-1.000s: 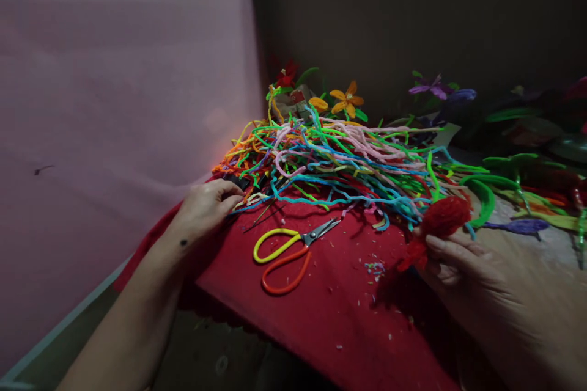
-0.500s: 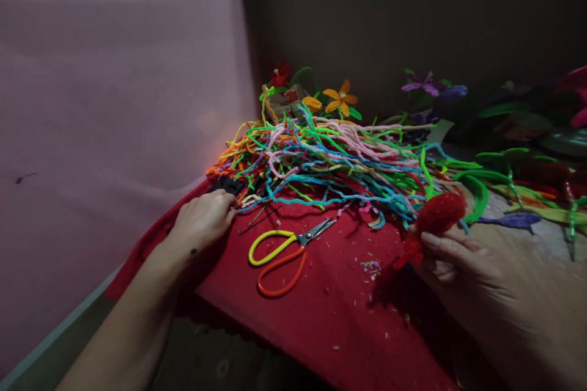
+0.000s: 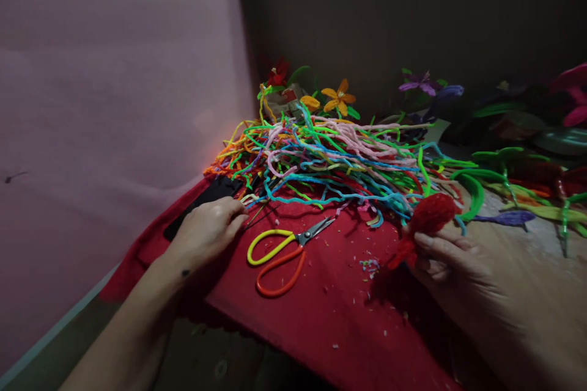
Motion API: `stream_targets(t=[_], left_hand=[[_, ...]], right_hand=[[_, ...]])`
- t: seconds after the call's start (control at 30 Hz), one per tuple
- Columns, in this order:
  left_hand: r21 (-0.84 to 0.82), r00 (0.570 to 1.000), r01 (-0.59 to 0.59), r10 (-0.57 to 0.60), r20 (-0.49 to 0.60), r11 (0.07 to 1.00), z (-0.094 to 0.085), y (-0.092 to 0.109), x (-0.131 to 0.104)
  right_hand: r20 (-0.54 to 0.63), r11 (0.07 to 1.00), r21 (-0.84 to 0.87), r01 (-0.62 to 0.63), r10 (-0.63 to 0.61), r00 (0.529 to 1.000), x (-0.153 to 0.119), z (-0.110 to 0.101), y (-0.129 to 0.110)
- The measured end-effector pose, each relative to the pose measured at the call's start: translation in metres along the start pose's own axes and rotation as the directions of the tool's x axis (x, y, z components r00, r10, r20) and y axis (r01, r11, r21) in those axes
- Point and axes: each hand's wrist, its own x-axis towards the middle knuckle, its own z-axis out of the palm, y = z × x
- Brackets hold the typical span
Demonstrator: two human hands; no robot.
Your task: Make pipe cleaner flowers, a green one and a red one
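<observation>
My right hand (image 3: pixel 458 263) pinches a fuzzy red pipe-cleaner petal piece (image 3: pixel 433 217) between thumb and fingers, above the right part of the red cloth. At the left, my left hand (image 3: pixel 208 229) rests low over the cloth with fingers curled; their tips are hidden, so I cannot make out what they hold, if anything. Beside it lies a flat black phone-like object (image 3: pixel 195 204), partly covered by the hand. A thin dark stem (image 3: pixel 257 215) lies just right of my left fingers. Scissors (image 3: pixel 300 244) with one yellow and one red handle lie between my hands, blades slightly apart.
A big heap of multicoloured pipe cleaners (image 3: pixel 339 153) spreads behind the scissors. Finished flowers (image 3: pixel 338 99) stand behind it. Green stems and a purple petal (image 3: pixel 507 219) lie at the right. Fibre clippings (image 3: pixel 369 266) dot the red cloth (image 3: pixel 316 311). A pale wall (image 3: pixel 114 104) rises at the left.
My left hand has shifted a little to the right, uncovering more of the black object. My right hand still grips the red petal piece, and the view has turned slightly.
</observation>
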Motion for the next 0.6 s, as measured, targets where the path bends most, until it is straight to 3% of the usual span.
stream_targets(t=[0.07, 0.27, 0.47, 0.5, 0.6], left_hand=[[0.095, 0.996, -0.065, 0.059, 0.061, 0.993, 0.001, 0.011, 0.006], [0.335, 0.991, -0.043, -0.001, 0.13, 0.941, 0.001, 0.026, 0.021], [0.418, 0.995, -0.009, -0.034, 0.094, 0.908, -0.016, 0.005, 0.004], [0.409, 0.995, -0.044, 0.004, 0.097, 0.912, -0.02, 0.001, -0.001], [0.342, 0.992, 0.014, -0.057, 0.116, 0.94, -0.03, -0.01, -0.017]], right_hand=[[0.007, 1.0, 0.016, 0.007, -0.007, 1.0, -0.001, 0.0, 0.0], [0.024, 0.999, 0.029, 0.016, -0.017, 1.0, -0.001, 0.0, -0.001], [0.048, 0.998, 0.064, 0.006, -0.009, 0.999, 0.0, 0.0, -0.002], [0.054, 0.998, 0.068, 0.009, -0.013, 0.998, 0.0, 0.0, -0.002], [0.065, 0.999, 0.051, 0.007, -0.01, 0.998, 0.0, -0.001, -0.003]])
